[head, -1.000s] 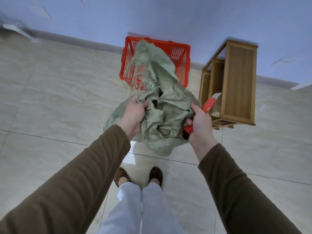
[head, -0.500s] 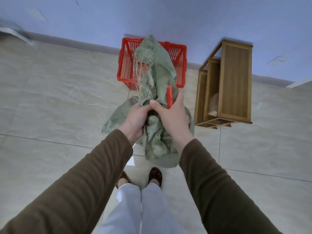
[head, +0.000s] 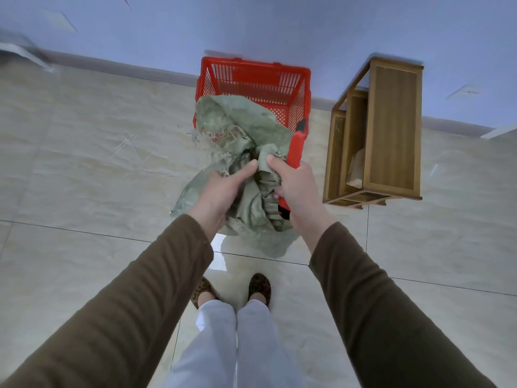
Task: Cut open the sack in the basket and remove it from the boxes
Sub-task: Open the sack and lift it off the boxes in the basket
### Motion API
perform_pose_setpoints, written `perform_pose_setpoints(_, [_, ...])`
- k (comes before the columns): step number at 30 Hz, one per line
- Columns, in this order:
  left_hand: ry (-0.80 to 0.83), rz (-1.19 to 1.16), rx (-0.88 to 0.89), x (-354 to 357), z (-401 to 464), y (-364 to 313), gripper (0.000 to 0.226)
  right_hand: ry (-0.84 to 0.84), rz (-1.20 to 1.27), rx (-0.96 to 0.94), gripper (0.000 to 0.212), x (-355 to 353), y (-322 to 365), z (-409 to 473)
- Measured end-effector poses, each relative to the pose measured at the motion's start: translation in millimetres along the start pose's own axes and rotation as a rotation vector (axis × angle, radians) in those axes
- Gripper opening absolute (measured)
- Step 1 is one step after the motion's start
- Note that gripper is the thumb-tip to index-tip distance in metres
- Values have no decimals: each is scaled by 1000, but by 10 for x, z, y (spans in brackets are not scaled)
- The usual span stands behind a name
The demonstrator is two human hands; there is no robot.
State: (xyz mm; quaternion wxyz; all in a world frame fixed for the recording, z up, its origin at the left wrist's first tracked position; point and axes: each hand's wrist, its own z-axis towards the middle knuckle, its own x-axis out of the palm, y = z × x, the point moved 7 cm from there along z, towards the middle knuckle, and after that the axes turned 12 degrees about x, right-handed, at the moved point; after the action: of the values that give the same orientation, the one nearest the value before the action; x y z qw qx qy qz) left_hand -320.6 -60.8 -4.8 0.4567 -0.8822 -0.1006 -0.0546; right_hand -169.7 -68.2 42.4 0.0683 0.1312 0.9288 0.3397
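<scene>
A: What sits around the person?

B: A red plastic basket (head: 253, 88) stands on the floor at upper centre of the frame, against the baseboard of a pale blue wall (head: 279, 26). Its sides are slotted lattice. To the right of it, well apart, is a wooden rack (head: 394, 127) with flat panels and thin slats along its lower edge; something pale lies inside one of its compartments, too dim to name.

A: And the sack?

B: The sack (head: 246, 130) is out of the basket, bunched in both hands at the centre of the frame. It hides the basket's near wall and lower left corner. It is green woven cloth, crumpled and creased, with frayed threads along its upper left edge. A loose fold hangs below the hands.

A: How do the hands lie?

B: The left hand (head: 221, 191) has its fingers curled round a wad of the sack, thumb pressed on top. The right hand (head: 299, 191) grips a red utility knife (head: 296, 147), its dark tip pointing up the frame, and its thumb and fingers also pinch a fold of the sack.

A: Anything below?

B: Brown sleeves (head: 377, 317) run to the lower corners. Between them are white trousers (head: 235, 345) and two leopard-print shoes (head: 258, 287) on glossy beige floor tiles (head: 84, 163) with dark grout lines. A few thin strands lie on the tiles at middle left. A blurred grey object sits at far upper left; I cannot tell what it is.
</scene>
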Motion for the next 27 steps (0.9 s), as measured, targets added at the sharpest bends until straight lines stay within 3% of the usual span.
perform_pose_setpoints(4, [-186,222,70,-147,109,1,31,-5,58,44,24,-81,-19,-11])
perform_pose_setpoints(7, [-137,-50,119,-125,116,-39,32,-168,142,147,7,-377,-73,44])
perform_pose_setpoints(9, [-99,-194,136,-116,77,-53,35,-268,56,121,42,-599,-54,69])
perform_pose_setpoints(11, [-82,-258,145,-107,7,-40,36,-407,-180,-94,79,-753,138,-22])
perform_pose_setpoints(13, [-60,-304,151,-89,-66,-14,36,-516,-401,-393,92,-703,415,-188])
perform_pose_setpoints(15, [-48,-335,153,-76,-140,22,37,-484,-455,-509,100,-562,574,-210])
perform_pose_setpoints(17, [-49,-342,141,-89,-221,77,38,-379,-480,-416,108,-406,610,-38])
perform_pose_setpoints(19, [-63,-336,119,-151,-313,159,40,-277,-474,-190,115,-281,536,254])
perform_pose_setpoints(21, [-85,-357,86,-249,-419,252,41,-177,-463,39,107,-173,366,459])
perform_pose_setpoints(23, [-99,-296,47,-377,-504,359,32,-153,-565,104,67,-131,216,562])
perform_pose_setpoints(25, [-143,-12,10,-541,-538,417,21,-186,-555,90,29,-178,103,582])
perform_pose_setpoints(27, [-213,356,44,-701,-508,314,42,-169,-424,64,16,-202,40,569])
